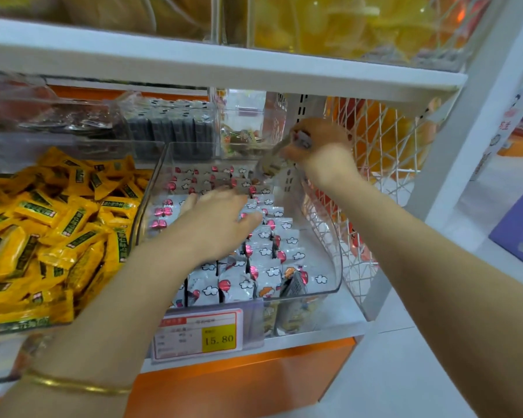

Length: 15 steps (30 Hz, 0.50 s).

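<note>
— White shop shelf (224, 70) first: heaped yellow sweet packets (43, 224) on the left, then a clear plastic bin (329, 267) of white balloon-print sachets (266, 245). Any risk?

— The left hand (221, 215) lies spread on the rows, and a shove could topple them. The right hand (314, 140), above the bin's back corner, pinches small grey sachets (277, 159) and may drop one.

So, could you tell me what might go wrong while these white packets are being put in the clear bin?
The packets that the right hand grips over the back corner of the clear bin could slip and drop outside it. The left hand, resting flat on the standing rows, might knock them over.
</note>
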Motion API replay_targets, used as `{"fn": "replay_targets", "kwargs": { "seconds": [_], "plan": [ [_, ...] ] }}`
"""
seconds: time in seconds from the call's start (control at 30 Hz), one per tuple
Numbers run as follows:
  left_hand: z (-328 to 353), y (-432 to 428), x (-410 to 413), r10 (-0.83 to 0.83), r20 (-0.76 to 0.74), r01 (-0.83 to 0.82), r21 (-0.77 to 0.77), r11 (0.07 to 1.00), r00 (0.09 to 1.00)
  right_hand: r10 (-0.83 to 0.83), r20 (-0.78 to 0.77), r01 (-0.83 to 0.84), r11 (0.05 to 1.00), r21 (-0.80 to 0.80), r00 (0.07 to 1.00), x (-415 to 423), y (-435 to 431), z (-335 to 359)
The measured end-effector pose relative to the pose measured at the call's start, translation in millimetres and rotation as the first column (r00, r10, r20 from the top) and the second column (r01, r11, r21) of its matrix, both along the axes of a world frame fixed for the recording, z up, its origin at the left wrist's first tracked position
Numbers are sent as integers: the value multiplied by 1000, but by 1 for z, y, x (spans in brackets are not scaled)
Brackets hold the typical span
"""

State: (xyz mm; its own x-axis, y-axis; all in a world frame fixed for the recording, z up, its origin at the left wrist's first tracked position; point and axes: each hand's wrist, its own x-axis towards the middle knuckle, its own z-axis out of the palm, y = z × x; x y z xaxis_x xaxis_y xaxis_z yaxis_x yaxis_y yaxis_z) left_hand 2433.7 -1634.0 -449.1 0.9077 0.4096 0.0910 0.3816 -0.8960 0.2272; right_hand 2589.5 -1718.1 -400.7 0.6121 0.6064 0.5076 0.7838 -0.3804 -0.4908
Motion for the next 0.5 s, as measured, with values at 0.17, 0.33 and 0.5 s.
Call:
{"fn": "replay_targets", "kwargs": {
  "seconds": [0.17,0.33,0.5],
  "plan": [
    [-1,1,1,8,-2,-8,8,1000,1000,67,188,21,902,-432,980,10,31,6],
    [1,0,1,15,4,-15,-8,1000,1000,205,136,-81,787,-611,969,8,53,-9],
    [2,1,0,14,24,-14,-29,999,1000,221,3,-150,674,-723,975,16,63,-12]
  ]
}}
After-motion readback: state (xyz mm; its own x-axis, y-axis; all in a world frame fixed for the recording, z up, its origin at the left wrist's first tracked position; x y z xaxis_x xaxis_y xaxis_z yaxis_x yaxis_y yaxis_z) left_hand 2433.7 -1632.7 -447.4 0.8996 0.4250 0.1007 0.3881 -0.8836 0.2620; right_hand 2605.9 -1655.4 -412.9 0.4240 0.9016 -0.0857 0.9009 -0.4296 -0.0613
